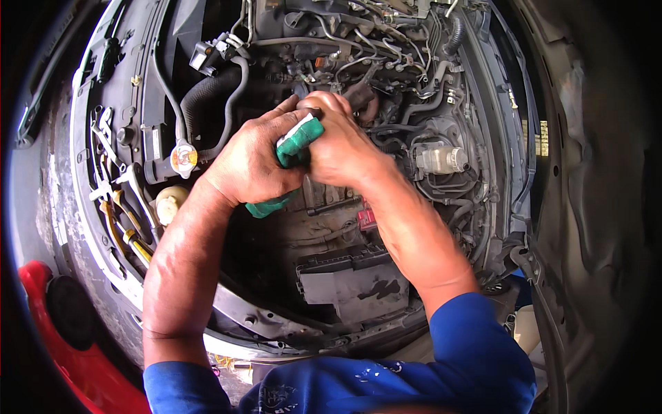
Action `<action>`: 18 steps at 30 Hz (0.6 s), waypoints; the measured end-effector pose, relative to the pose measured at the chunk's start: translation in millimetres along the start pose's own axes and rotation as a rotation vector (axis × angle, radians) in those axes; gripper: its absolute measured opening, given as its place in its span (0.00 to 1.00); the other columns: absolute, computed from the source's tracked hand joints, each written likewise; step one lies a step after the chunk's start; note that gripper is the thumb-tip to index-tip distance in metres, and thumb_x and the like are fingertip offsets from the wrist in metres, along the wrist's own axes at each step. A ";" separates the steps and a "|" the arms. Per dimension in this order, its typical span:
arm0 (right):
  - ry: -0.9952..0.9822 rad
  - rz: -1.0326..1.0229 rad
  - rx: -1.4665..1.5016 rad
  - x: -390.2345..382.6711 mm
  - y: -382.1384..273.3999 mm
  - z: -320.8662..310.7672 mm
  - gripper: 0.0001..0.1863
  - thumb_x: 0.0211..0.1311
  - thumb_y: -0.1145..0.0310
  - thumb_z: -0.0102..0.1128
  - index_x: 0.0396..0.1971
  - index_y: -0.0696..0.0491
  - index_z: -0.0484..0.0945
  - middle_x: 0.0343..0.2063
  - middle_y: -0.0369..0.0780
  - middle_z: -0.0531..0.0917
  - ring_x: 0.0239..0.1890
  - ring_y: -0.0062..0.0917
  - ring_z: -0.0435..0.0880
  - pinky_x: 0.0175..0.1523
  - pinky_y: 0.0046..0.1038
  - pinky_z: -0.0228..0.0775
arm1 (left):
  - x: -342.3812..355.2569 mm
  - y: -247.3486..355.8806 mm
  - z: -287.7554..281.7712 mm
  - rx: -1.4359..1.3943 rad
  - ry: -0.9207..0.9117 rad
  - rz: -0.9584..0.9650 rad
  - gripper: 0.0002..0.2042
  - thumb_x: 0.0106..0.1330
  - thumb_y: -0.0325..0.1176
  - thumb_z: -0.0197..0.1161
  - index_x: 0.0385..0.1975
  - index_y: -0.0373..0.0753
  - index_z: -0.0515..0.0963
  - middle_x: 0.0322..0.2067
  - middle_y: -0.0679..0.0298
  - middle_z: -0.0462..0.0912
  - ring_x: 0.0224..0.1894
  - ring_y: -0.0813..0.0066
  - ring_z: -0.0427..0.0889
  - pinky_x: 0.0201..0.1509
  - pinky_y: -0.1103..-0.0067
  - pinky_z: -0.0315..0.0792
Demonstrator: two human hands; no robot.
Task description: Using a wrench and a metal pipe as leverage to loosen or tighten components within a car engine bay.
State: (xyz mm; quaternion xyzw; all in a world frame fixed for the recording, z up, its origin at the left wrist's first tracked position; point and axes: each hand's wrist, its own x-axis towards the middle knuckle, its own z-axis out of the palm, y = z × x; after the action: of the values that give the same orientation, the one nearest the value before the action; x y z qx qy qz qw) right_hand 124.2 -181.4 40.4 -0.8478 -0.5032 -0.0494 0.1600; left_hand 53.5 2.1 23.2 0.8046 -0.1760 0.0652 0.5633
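Observation:
Over the engine bay my two hands meet, close together. My left hand [256, 155] is closed around a bunched green cloth [301, 141] with a whitish edge; its lower end hangs out under the palm. My right hand [338, 141] is pressed against the cloth's other side, fingers curled away from view. Something small and dark shows between the hands at the top, too covered to name. Hoses and metal pipes of the engine [331, 41] lie just beyond the fingers.
Wrenches and screwdrivers [114, 183] lie along the left front edge. Near me sits a black fuse box cover [355, 286]. A radiator cap [184, 159] is left of my hand, a brake fluid reservoir [441, 160] right. A red object [76, 345] stands at lower left.

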 end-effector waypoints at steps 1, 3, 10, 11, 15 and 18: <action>0.011 -0.010 0.002 -5.7 2.2 -3.7 0.23 0.38 0.72 0.70 0.42 0.51 0.81 0.49 0.44 0.81 0.47 0.36 0.82 0.53 0.41 0.73 | -3.6 4.1 3.5 0.044 0.070 0.002 0.35 0.41 0.25 0.70 0.58 0.35 0.77 0.54 0.46 0.82 0.64 0.46 0.77 0.67 0.64 0.73; 0.246 0.303 0.320 -32.4 17.7 -3.0 0.31 0.45 0.73 0.69 0.55 0.53 0.75 0.62 0.45 0.73 0.59 0.38 0.77 0.62 0.40 0.69 | -2.4 27.4 -0.1 -0.130 -0.037 -0.248 0.31 0.44 0.27 0.70 0.55 0.33 0.78 0.48 0.51 0.84 0.53 0.57 0.84 0.60 0.68 0.76; 0.665 1.258 1.762 -25.1 129.9 38.8 0.21 0.75 0.60 0.56 0.56 0.60 0.69 0.49 0.49 0.83 0.53 0.40 0.82 0.59 0.48 0.75 | -11.3 23.4 20.9 -0.063 0.064 -0.070 0.16 0.47 0.26 0.70 0.39 0.35 0.82 0.40 0.53 0.84 0.50 0.55 0.85 0.57 0.67 0.77; 0.749 1.268 1.688 -19.4 134.2 44.7 0.20 0.76 0.58 0.54 0.56 0.58 0.71 0.51 0.46 0.83 0.52 0.39 0.84 0.57 0.46 0.76 | -14.3 26.2 25.0 -0.042 0.086 -0.015 0.16 0.47 0.26 0.69 0.38 0.36 0.82 0.40 0.53 0.84 0.53 0.53 0.85 0.58 0.66 0.76; 0.784 1.273 1.724 -11.6 134.3 44.3 0.09 0.72 0.65 0.56 0.44 0.55 0.73 0.34 0.42 0.85 0.37 0.39 0.88 0.43 0.43 0.80 | -38.1 44.3 37.4 -0.052 0.126 -0.046 0.15 0.47 0.26 0.71 0.37 0.36 0.82 0.46 0.47 0.84 0.58 0.48 0.82 0.59 0.64 0.77; 0.800 1.263 1.815 -18.8 127.2 33.4 0.12 0.73 0.60 0.54 0.38 0.54 0.71 0.28 0.39 0.81 0.30 0.34 0.84 0.39 0.45 0.79 | -55.2 63.0 52.7 -0.085 0.189 -0.055 0.18 0.48 0.26 0.71 0.42 0.35 0.81 0.49 0.46 0.84 0.56 0.51 0.83 0.60 0.66 0.76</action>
State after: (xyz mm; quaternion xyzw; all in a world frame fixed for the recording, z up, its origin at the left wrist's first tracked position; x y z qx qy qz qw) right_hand 222.9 -242.7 -24.0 -0.4462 0.2417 0.1524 0.8481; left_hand -25.2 -54.5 43.4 0.7747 -0.1026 0.1179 0.6128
